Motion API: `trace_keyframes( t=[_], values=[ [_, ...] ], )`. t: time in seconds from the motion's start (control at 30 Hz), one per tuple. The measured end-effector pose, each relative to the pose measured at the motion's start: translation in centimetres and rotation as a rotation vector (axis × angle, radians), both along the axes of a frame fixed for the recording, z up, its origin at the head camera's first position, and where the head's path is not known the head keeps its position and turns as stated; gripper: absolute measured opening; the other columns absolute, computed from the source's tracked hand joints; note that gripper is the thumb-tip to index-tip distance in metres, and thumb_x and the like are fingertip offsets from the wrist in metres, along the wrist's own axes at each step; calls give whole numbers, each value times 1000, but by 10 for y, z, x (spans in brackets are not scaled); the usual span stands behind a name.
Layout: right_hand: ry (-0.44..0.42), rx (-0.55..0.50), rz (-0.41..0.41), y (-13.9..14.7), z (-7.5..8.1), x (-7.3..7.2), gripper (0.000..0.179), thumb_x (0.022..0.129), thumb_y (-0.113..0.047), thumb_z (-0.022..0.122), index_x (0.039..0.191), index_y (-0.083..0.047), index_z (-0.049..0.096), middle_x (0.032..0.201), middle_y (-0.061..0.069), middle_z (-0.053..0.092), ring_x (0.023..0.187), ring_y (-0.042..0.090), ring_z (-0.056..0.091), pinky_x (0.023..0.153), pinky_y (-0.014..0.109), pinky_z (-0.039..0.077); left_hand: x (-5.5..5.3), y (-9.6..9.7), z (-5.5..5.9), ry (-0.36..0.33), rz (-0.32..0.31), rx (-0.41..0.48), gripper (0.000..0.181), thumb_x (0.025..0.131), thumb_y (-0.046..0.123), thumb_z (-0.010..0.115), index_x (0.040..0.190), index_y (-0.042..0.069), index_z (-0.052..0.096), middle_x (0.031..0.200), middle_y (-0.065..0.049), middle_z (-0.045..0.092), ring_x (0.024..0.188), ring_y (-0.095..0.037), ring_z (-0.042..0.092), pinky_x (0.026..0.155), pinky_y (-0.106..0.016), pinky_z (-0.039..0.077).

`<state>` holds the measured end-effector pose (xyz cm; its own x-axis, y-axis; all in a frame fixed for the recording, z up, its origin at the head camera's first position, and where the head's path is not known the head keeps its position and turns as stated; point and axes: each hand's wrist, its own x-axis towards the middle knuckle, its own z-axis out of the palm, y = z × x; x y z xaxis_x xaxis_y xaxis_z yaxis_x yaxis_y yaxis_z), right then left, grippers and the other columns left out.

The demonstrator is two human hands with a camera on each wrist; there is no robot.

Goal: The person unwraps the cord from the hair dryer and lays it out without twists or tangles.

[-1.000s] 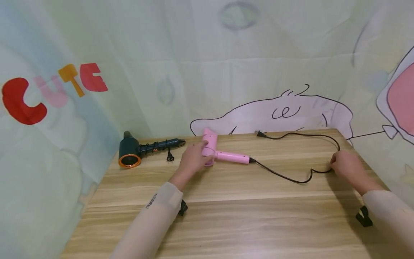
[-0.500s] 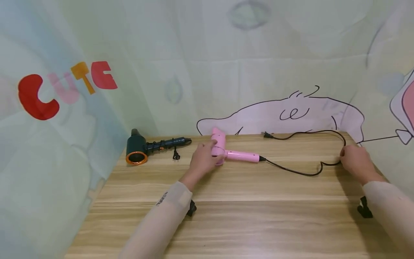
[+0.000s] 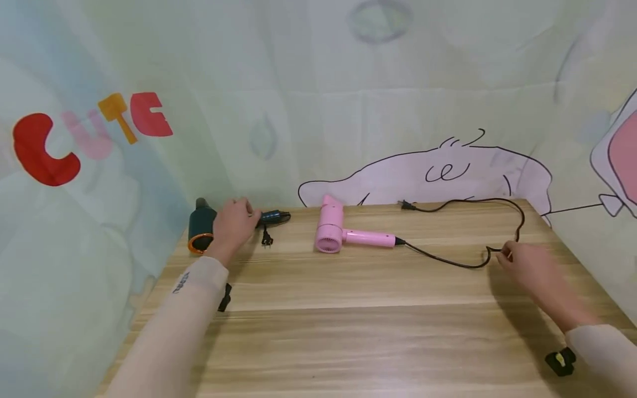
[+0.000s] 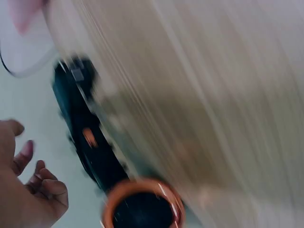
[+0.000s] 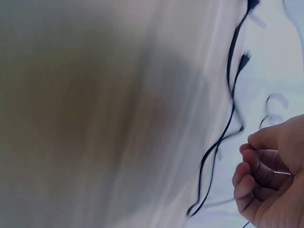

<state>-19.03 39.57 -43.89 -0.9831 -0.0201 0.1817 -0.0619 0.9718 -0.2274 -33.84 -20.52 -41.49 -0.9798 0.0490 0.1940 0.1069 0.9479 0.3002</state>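
Observation:
A pink hair dryer [image 3: 329, 224] lies on the table with its handle pointing right. Its black cord [image 3: 448, 262] curves out to the right and loops back to a plug [image 3: 407, 205] near the back edge. My left hand [image 3: 233, 226] is over the handle of a dark green hair dryer [image 3: 201, 222] with an orange rim, hiding part of it. In the left wrist view its fingers are loosely bent and apart from that green handle. My right hand [image 3: 531, 271] hovers beside the cord's kink, fingers curled loosely with nothing held, thumb tip near the forefinger.
The wood-grain table [image 3: 348, 331] ends at the back against a printed curtain [image 3: 278, 99]. A small black plug [image 3: 267, 237] hangs off the wrapped cord of the green dryer. Black wrist cameras sit under both sleeves.
My left hand has left the pink hair dryer and moved left to the green one. My right hand has drawn slightly back and left from the cord. The pink dryer stays in place.

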Motion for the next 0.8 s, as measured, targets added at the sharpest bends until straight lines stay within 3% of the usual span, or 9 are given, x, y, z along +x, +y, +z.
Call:
trace_keyframes(
  t=[0.07, 0.13, 0.2, 0.3, 0.4, 0.5, 0.63, 0.8],
  values=[
    [10, -1, 7, -20, 0, 8, 22, 99, -15, 58, 84, 0, 61, 60, 3, 55, 53, 18, 46, 50, 35, 37, -3, -26, 5, 14, 10, -64, 34, 108, 30, 42, 94, 3, 57, 98, -21, 52, 85, -36, 52, 67, -47, 45],
    [64, 18, 23, -36, 1, 15, 25, 100, -14, 58, 77, -4, 58, 57, 0, 47, 51, 17, 42, 49, 34, 34, -4, -44, 9, 22, 11, -105, 37, 109, 26, 36, 98, -2, 58, 103, -27, 51, 94, -43, 51, 68, -54, 46],
    [109, 29, 34, -50, 3, 20, 26, 100, -13, 59, 75, -5, 56, 57, 1, 47, 52, 18, 43, 49, 38, 37, -6, -59, 10, 46, 16, -144, 40, 110, 23, 32, 104, -7, 57, 110, -33, 49, 102, -50, 47, 73, -60, 46],
    [159, 29, 65, -73, 7, 24, 20, 98, -9, 60, 79, -3, 61, 64, 4, 53, 56, 22, 50, 52, 44, 43, -6, -78, 11, 33, 79, -171, 36, 109, 21, 34, 112, -11, 51, 118, -41, 41, 109, -59, 37, 76, -69, 42],
    [221, 35, 101, -95, 7, 26, 9, 95, -5, 63, 89, 0, 67, 74, 8, 59, 63, 26, 57, 56, 46, 49, -8, -93, 10, -27, 149, -181, 36, 107, 21, 40, 121, -12, 45, 123, -47, 34, 111, -65, 31, 77, -74, 38],
    [263, 41, 122, -112, 5, 29, 8, 92, -6, 66, 92, 0, 70, 78, 10, 61, 65, 28, 59, 56, 45, 50, -9, -101, 7, -110, 186, -162, 49, 106, 27, 45, 139, -9, 36, 130, -50, 28, 116, -69, 28, 81, -79, 36],
    [193, 27, 102, -133, 7, 34, 19, 94, -15, 67, 102, 2, 70, 91, 17, 64, 81, 36, 62, 66, 51, 53, -14, -106, -2, -190, 194, -103, 65, 108, 38, 42, 156, 0, 22, 140, -51, 23, 124, -70, 25, 89, -80, 34],
    [107, 38, 102, -154, 12, 36, 38, 97, -25, 66, 120, 5, 66, 117, 27, 63, 108, 46, 60, 87, 59, 52, -23, -110, -7, -209, 142, -46, 70, 108, 40, 39, 158, -3, 15, 144, -49, 24, 129, -65, 28, 101, -72, 32]
  ],
)
